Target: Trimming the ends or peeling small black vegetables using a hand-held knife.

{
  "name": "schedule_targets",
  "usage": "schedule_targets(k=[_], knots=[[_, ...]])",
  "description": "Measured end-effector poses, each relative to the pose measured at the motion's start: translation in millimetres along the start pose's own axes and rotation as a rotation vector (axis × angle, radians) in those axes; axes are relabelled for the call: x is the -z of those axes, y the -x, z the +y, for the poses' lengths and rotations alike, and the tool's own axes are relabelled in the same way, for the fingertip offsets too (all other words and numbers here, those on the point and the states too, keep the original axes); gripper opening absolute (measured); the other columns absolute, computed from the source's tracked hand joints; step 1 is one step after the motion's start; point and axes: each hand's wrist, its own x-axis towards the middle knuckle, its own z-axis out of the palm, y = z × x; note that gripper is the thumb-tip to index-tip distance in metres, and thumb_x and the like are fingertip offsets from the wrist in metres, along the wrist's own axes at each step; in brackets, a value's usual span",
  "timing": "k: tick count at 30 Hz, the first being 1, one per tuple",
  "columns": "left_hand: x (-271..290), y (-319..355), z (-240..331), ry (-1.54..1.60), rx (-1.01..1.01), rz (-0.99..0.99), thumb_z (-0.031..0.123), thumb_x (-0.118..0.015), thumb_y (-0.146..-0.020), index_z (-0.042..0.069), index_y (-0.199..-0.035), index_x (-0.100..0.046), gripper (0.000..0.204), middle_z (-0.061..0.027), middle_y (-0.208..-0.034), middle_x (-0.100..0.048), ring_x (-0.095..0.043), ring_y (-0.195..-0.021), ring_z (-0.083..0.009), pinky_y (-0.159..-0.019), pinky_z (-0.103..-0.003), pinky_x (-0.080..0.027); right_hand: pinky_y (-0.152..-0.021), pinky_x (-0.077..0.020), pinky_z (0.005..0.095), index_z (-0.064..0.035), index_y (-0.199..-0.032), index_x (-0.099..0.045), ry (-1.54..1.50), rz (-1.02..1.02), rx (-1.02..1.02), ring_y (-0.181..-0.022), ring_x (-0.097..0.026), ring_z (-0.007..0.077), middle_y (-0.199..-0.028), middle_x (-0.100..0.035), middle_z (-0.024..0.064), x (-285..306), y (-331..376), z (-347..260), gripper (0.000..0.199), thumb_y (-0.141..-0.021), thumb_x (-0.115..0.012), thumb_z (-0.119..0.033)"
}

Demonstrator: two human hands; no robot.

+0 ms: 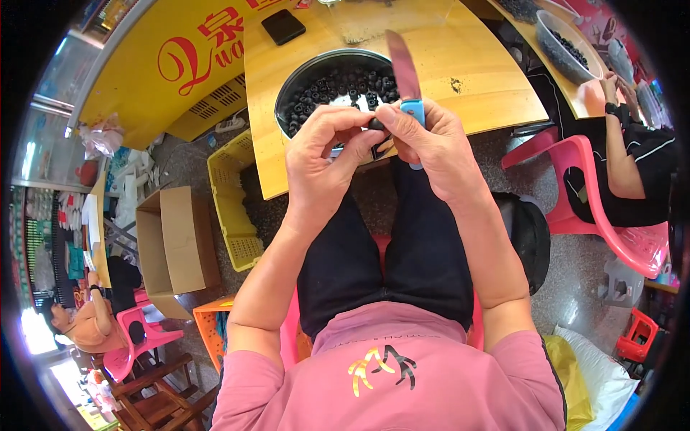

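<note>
My right hand (431, 147) grips a knife (405, 68) by its blue handle, the blade pointing up and away over the bowl. My left hand (320, 154) pinches a small dark round piece (376, 124) between thumb and fingers, right against the knife handle. Both hands meet above my lap, just in front of a metal bowl (302, 72) that holds several small black round pieces and stands on a wooden table (474, 65).
A black phone (282, 26) lies on the table beyond the bowl. A yellow crate (233, 194) and an open cardboard box (172, 244) stand at my left. A person on a pink chair (611, 215) sits at right beside another bowl (564, 43); another person sits far left.
</note>
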Motion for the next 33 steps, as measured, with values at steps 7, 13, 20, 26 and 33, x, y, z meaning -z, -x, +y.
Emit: schedule_targets(k=[7,13,20,26,33], knots=[[-0.7,7.0,6.4,0.207,0.239,0.063,-0.003,-0.065,-0.088,-0.002,-0.107,-0.063,0.02,-0.0047,-0.1,-0.063,-0.063,-0.089,-0.0098,-0.078,-0.023,-0.052,-0.056,-0.0416,0.0187,-0.0022,-0.095,-0.066,0.057,-0.03,-0.019,-0.066,-0.051,0.0015,-0.076,-0.06,-0.0032,0.9,1.8,3.9,0.025,-0.094,-0.065,-0.027],[4.3,8.6,11.2,0.254,0.336,0.135,0.001,-0.067,-0.088,-0.002,-0.109,-0.063,0.021,-0.0035,-0.094,-0.066,-0.062,-0.083,-0.0078,-0.07,-0.021,-0.052,-0.056,-0.04,0.022,-0.0005,-0.098,-0.066,0.332,0.006,0.099,-0.06,-0.05,0.007,-0.072,-0.058,-0.0015,2.1,-0.4,6.1,0.021,-0.093,-0.066,-0.021],[11.3,5.7,6.1,0.419,0.374,0.076,0.006,-0.067,-0.089,0.0,-0.108,-0.063,0.02,-0.0049,-0.087,-0.064,-0.058,-0.073,-0.0093,-0.066,-0.022,-0.047,-0.057,-0.0458,0.031,-0.0008,-0.1,-0.064,1.086,-0.064,0.66,-0.063,-0.059,0.0239,-0.081,-0.06,0.0119,7.2,0.5,-5.7,0.015,-0.086,-0.067,-0.006],[10.0,8.8,-0.1,0.525,0.409,0.052,0.01,-0.067,-0.09,0.001,-0.109,-0.061,0.022,-0.0049,-0.086,-0.062,-0.055,-0.073,-0.0106,-0.067,-0.023,-0.044,-0.056,-0.046,0.0333,-0.0022,-0.099,-0.064,1.136,-0.055,0.696,-0.064,-0.06,0.0259,-0.08,-0.06,0.011,7.2,0.3,-3.9,0.017,-0.082,-0.066,-0.002],[12.4,9.2,0.8,0.528,0.318,0.045,0.009,-0.067,-0.09,0.002,-0.106,-0.061,0.018,-0.0035,-0.09,-0.064,-0.058,-0.074,-0.0089,-0.067,-0.022,-0.047,-0.056,-0.0465,0.0334,-0.0035,-0.1,-0.064,1.143,-0.039,0.76,-0.064,-0.06,0.0256,-0.08,-0.06,0.0107,4.4,-1.9,-1.6,0.018,-0.082,-0.066,-0.002]])
